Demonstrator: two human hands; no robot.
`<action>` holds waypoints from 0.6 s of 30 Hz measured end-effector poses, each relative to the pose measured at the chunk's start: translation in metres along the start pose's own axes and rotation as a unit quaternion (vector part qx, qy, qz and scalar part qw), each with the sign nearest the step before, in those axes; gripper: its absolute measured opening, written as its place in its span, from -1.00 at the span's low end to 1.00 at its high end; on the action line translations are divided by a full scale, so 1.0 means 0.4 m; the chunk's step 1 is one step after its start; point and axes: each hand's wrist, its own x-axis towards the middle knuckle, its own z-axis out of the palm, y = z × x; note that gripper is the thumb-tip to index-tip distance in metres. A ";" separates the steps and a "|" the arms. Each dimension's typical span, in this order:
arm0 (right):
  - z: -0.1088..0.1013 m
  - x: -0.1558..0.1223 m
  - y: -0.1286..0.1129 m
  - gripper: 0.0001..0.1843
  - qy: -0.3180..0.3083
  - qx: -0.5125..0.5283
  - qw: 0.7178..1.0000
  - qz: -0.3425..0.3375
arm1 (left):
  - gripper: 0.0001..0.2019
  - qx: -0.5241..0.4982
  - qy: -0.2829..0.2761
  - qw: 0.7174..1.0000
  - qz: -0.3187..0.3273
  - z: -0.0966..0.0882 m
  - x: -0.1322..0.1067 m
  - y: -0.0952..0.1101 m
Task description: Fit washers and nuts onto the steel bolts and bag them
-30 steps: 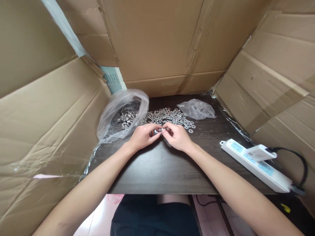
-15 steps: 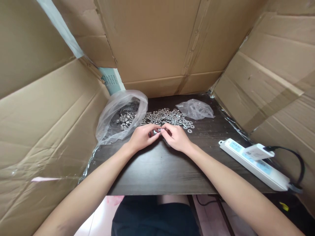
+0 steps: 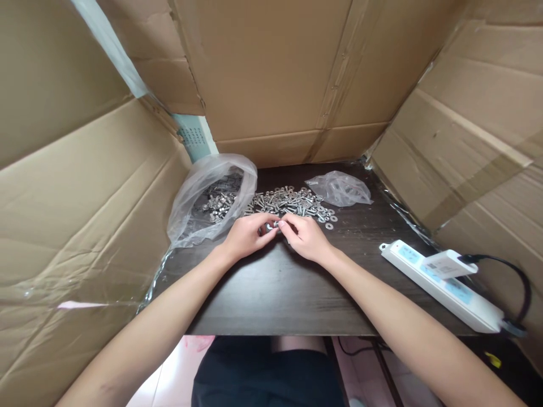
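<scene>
My left hand (image 3: pixel 249 236) and my right hand (image 3: pixel 306 235) meet over the table, just in front of a heap of metal hardware. A small silver bolt (image 3: pixel 275 224) spans the gap between their fingertips, a pale round washer-like disc (image 3: pixel 269 226) on its left part. Closed fingers of the left hand hold the bolt's left end. At its right end, the right thumb and forefinger pinch it; whether a nut sits under them cannot be made out. Behind the hands, the heap of bolts, nuts and washers (image 3: pixel 291 200) is spread out.
An open clear plastic bag (image 3: pixel 182 217) with metal pieces inside stands at left. A crumpled clear bag (image 3: pixel 339 189) lies back right. On the right, a white power strip (image 3: pixel 441 291) carries a plugged-in white adapter (image 3: pixel 449 264). Cardboard walls (image 3: pixel 271 73) enclose the dark table (image 3: pixel 275 299).
The view has shifted very slightly. Both hands stay together around the bolt, with the right fingertips a little changed in position at its end.
</scene>
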 end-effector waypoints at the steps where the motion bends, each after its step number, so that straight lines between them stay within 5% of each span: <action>1: 0.000 -0.001 0.000 -0.70 0.001 0.002 1.000 0.000 | -0.84 -0.002 -0.001 1.000 -0.001 -0.001 0.000 0.001; 18: 0.018 -0.003 0.008 -0.88 0.059 0.004 0.998 -0.011 | -0.86 -0.024 0.004 0.999 -0.021 0.003 0.001 -0.008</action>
